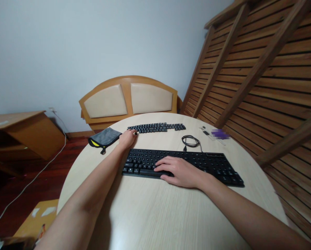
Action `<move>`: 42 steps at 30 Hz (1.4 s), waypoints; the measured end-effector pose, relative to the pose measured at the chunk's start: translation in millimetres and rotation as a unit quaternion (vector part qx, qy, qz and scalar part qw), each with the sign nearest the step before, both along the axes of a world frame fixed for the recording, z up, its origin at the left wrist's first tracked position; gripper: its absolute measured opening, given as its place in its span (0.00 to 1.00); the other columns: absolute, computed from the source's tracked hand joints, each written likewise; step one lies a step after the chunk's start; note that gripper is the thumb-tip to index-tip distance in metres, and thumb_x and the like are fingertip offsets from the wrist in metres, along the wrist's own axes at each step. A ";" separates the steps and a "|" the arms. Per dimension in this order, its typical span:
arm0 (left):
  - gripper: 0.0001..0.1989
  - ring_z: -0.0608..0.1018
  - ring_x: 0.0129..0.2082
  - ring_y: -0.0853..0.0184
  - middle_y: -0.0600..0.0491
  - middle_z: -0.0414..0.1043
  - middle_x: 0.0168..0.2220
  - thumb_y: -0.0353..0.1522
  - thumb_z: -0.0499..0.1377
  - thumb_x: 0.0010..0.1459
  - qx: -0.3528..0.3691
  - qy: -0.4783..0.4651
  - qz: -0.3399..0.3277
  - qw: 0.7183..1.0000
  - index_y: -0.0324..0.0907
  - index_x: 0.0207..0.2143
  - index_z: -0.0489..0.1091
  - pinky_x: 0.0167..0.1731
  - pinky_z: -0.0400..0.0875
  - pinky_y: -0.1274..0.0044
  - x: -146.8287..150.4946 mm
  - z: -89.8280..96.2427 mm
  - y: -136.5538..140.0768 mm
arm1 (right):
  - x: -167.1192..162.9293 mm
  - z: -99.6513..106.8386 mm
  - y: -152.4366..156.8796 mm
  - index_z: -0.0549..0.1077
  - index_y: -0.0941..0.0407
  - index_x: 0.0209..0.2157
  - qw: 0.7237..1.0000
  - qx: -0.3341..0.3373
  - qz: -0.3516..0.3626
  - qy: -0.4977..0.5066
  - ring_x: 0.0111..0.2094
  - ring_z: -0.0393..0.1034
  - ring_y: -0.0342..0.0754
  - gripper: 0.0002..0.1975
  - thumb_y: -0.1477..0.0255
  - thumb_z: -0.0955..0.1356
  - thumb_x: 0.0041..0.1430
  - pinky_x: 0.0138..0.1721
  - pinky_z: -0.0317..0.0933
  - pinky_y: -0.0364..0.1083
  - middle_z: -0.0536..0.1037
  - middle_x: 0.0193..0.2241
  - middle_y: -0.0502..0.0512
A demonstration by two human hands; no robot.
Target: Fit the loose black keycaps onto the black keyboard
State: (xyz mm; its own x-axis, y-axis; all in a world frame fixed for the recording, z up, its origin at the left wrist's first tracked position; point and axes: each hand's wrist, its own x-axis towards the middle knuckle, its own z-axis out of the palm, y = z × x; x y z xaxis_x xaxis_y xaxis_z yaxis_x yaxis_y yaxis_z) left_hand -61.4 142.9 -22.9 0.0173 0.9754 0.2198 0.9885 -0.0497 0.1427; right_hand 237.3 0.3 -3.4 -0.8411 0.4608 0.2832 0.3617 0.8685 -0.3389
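Note:
A black keyboard (212,166) lies across the middle of the round table. My right hand (180,172) rests on its lower middle, fingers stretched over the keys and holding nothing. Beyond the keyboard, several loose black keycaps (155,127) are set out in rows. At the left end of those rows my left hand (127,139) is closed, with a small dark keycap (135,134) at its fingertips. Some of the left fingers are hidden behind the hand. A coiled black cable (191,141) sits behind the keyboard.
Left of my left hand lies a grey cloth (107,137) with a yellow-lined edge. Small tools and a pixelated purple item (220,134) are at the table's right. Wooden slats (261,86) lean close on the right; a headboard (129,97) stands behind the table (150,215).

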 end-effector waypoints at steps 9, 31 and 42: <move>0.11 0.78 0.46 0.56 0.45 0.76 0.48 0.33 0.56 0.62 0.016 -0.055 -0.018 0.998 0.41 0.44 0.75 0.44 0.70 0.73 -10.9 3.8 -40.6 | -0.3 -1.2 0.2 0.75 0.52 0.52 1.000 0.010 -0.002 -0.002 0.53 0.70 0.51 0.15 0.70 0.67 0.65 0.56 0.64 0.52 0.76 0.53 0.55; 0.13 0.76 0.32 0.66 0.51 0.80 0.37 0.38 0.60 0.59 -0.205 -0.190 -0.329 0.902 0.40 0.41 0.78 0.31 0.67 0.78 12.3 45.2 -112.7 | 0.3 0.1 -1.5 0.75 0.52 0.53 1.000 0.004 -0.007 -0.008 0.53 0.70 0.52 0.16 0.70 0.67 0.65 0.55 0.64 0.52 0.76 0.54 0.57; 0.12 0.75 0.30 0.67 0.51 0.79 0.34 0.38 0.61 0.58 -0.220 -0.214 -0.331 0.893 0.39 0.39 0.76 0.30 0.67 0.78 14.7 44.2 -113.4 | 0.4 -0.7 -0.9 0.75 0.51 0.53 1.000 0.008 -0.008 -0.002 0.53 0.70 0.52 0.16 0.70 0.67 0.65 0.55 0.64 0.52 0.76 0.53 0.56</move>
